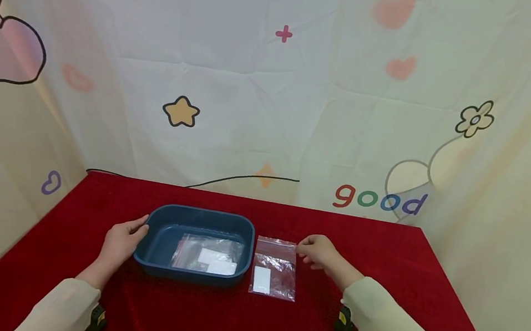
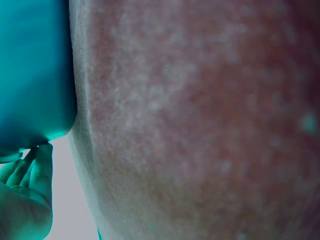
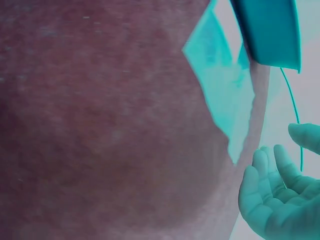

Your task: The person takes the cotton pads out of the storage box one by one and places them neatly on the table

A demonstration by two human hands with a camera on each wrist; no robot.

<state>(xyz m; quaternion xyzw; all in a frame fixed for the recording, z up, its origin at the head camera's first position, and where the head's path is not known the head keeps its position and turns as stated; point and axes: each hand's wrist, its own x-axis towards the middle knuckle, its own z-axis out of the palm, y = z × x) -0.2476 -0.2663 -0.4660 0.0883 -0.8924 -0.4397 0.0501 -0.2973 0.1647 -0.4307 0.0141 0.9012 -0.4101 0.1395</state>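
Note:
A dark blue plastic basin [image 1: 190, 275] stands on the red cloth. My left hand [image 1: 120, 241] holds its left end, the fingertips at the outer wall under the rim; in the left wrist view that hand [image 2: 27, 200] touches the basin [image 2: 35, 65]. Clear zip bags [image 1: 186, 247] with white rectangular pieces lie inside the basin. Right of it, another clear zip bag [image 1: 280, 279] lies flat with a white rectangle [image 1: 261, 280] in it. My right hand [image 1: 322, 251] hovers by this bag's upper right corner. In the right wrist view its fingers [image 3: 257, 175] are loosely bent, thumb apart, nothing between.
Red cloth [image 1: 205, 320] covers the table. A pale printed curtain [image 1: 253, 102] hangs behind and at both sides. Dark wrist-worn devices [image 1: 344, 322] sit at both sleeves.

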